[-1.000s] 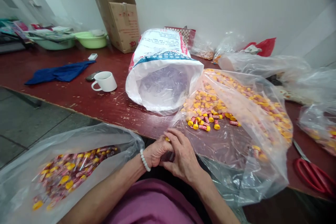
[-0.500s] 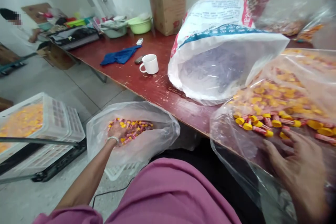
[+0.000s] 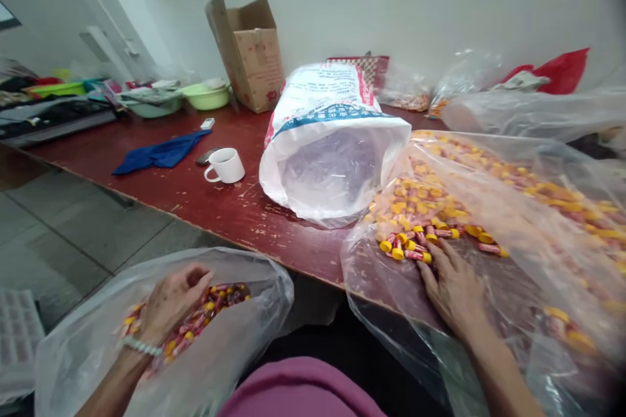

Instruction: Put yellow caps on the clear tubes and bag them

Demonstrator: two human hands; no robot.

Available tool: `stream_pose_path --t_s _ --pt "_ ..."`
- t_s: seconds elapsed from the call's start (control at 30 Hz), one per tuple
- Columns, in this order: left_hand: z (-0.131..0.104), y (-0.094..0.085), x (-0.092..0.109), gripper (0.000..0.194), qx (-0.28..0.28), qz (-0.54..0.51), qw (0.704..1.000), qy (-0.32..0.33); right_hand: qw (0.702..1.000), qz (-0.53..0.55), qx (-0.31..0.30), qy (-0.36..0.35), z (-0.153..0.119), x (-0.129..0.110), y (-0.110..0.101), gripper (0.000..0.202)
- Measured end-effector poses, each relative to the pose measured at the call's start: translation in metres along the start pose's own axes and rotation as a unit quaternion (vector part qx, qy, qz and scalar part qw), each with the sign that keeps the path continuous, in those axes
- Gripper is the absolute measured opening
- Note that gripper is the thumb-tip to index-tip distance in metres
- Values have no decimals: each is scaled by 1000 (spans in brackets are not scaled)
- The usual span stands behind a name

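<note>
A clear plastic bag (image 3: 244, 332) hangs low at the table's near edge, with small red tubes with yellow caps (image 3: 188, 332) inside. Over those tubes is my left hand (image 3: 173, 300), slightly blurred, its fingers bent together; whether it holds a tube is hidden. On the table at the right lies a large clear bag (image 3: 528, 176) full of the same capped tubes. My right hand (image 3: 452, 283) rests at this bag's open mouth, fingers spread, fingertips beside a cluster of tubes (image 3: 411, 244). Nothing shows gripped in it.
A white woven sack (image 3: 323, 98) lies open on the red table (image 3: 225, 208). Left of it are a white mug (image 3: 227, 166), a blue cloth (image 3: 163, 151), a cardboard box (image 3: 259, 65) and a green basin (image 3: 208, 96). A white crate (image 3: 19, 339) stands at lower left.
The view has turned right and up. My left hand has lifted from among the tubes in the low bag. My right hand has moved forward against the tubes on the table.
</note>
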State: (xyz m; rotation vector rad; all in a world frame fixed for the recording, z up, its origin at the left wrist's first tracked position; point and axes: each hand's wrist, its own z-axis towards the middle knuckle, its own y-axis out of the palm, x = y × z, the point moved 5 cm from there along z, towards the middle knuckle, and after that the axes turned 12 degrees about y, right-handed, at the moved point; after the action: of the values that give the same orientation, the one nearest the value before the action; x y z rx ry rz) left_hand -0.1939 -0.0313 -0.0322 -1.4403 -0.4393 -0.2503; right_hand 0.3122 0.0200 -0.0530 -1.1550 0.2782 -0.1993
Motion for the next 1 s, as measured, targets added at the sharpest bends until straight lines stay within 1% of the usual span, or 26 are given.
stream_pose_path --t_s 0.03,0.07,0.1,0.13,0.17,0.2,0.23,0.27,0.3,0.37,0.4,0.47,0.53,0.6,0.7,0.83,0.9,1.0 --pt "12 -2 34 24 25 -17 997 74 1000 4 6 -4 0 -2 0 42" --pt "25 -4 68 23 63 -33 988 139 1000 11 16 -9 -1 -3 -1 42" --pt "39 -2 101 21 87 -48 975 197 999 21 27 -15 -2 -3 -1 41" --pt "54 5 132 20 93 -56 963 246 999 32 36 -21 -2 -3 -1 40" --pt "70 15 162 20 80 -48 951 293 998 45 46 -26 -3 -2 -1 38" --pt "87 29 189 20 60 -22 943 327 996 57 58 -30 -3 -1 -1 36" --pt "103 46 212 21 26 17 937 347 995 68 71 -35 -3 1 -2 34" --pt "118 62 231 21 9 30 933 359 993 76 86 -41 -3 2 -3 32" --pt "133 77 248 21 -2 42 930 364 990 83 102 -44 -3 3 -4 30" --pt "157 104 271 23 -18 62 929 363 986 90 130 -48 -3 6 -6 28" --pt "166 115 278 23 -25 72 931 358 985 92 139 -47 -4 6 -7 26" --pt "181 130 284 22 -41 90 934 343 984 93 143 -44 -4 7 -7 22" --pt "191 138 282 18 -62 101 938 327 985 99 137 -43 -5 8 -7 19" --pt "196 140 273 16 -88 106 940 313 984 113 132 -38 -5 8 -7 17" --pt "198 129 256 15 -102 99 945 296 985 124 115 -25 -6 9 -5 13" --pt "204 102 237 25 -56 81 960 261 993 91 78 -5 -6 7 -2 10" --pt "212 94 236 27 -34 75 966 243 995 71 67 2 -6 6 -1 12" --pt "222 98 250 28 -22 73 967 244 997 58 56 2 -6 6 0 13"
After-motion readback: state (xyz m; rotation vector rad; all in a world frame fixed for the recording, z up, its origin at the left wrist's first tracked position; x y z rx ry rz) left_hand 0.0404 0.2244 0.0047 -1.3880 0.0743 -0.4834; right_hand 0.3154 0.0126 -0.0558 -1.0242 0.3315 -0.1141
